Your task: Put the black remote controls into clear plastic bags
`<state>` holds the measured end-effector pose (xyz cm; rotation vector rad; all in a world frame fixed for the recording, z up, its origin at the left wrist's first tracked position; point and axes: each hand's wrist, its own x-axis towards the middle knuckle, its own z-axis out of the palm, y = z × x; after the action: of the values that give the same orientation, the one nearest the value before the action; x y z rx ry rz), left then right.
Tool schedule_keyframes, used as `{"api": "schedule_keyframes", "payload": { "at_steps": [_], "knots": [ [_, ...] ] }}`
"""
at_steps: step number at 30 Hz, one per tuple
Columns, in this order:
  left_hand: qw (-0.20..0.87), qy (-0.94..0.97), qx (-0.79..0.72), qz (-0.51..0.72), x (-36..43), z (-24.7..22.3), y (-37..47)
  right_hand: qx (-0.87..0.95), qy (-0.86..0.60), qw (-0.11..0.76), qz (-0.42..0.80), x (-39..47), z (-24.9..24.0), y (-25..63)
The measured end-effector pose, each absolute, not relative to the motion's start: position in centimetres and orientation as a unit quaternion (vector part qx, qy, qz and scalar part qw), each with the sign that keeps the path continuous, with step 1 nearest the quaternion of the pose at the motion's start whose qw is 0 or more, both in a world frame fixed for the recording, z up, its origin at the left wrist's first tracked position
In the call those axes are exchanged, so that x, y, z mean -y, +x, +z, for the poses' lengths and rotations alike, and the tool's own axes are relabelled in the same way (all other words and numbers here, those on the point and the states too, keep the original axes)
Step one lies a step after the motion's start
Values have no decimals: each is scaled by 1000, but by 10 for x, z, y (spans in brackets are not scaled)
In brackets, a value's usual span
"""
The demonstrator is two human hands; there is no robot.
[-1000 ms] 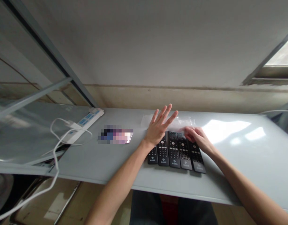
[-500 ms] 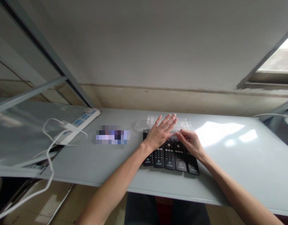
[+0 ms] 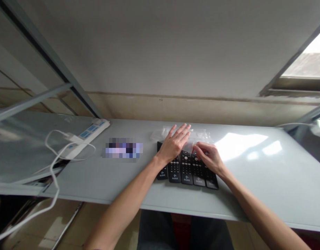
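Several black remote controls [image 3: 186, 175] lie side by side in a row on the grey table [image 3: 133, 184]. My left hand [image 3: 174, 144] is open over the upper ends of the left ones, with fingers stretched out toward clear plastic bags [image 3: 200, 135] behind the row. My right hand [image 3: 208, 156] is over the upper ends of the right-hand remotes. Its fingers are curled and pressed together near the bags' front edge; what they hold, if anything, is hidden.
To the left lies a pixelated flat item [image 3: 123, 149]. Beyond it a white power strip [image 3: 87, 137] with a plugged-in white cable [image 3: 55, 180] runs by the metal frame post [image 3: 84, 99]. A wall [image 3: 160, 107] stands behind the table. Sunlight glares on the right side.
My left hand has shifted slightly left, apart from the right hand. The right hand's fingers have curled in more. The whole view has shifted a little.
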<state>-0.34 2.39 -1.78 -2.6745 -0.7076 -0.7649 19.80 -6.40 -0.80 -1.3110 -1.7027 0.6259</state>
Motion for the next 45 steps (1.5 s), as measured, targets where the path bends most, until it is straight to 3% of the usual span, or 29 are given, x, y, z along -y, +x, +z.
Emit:
{"api": "schedule_keyframes", "payload": {
  "at_steps": [15, 30, 45],
  "knots": [
    [132, -863, 300, -384, -34, -17, -20, 679, -532, 491, 123, 64, -21, 198],
    [146, -923, 220, -279, -32, -13, -14, 794, -431, 427, 30, 61, -26, 197],
    [129, -946, 213, -206, -27, -7, -13, 780, -423, 459, -51, 62, -18, 197]
  ]
}}
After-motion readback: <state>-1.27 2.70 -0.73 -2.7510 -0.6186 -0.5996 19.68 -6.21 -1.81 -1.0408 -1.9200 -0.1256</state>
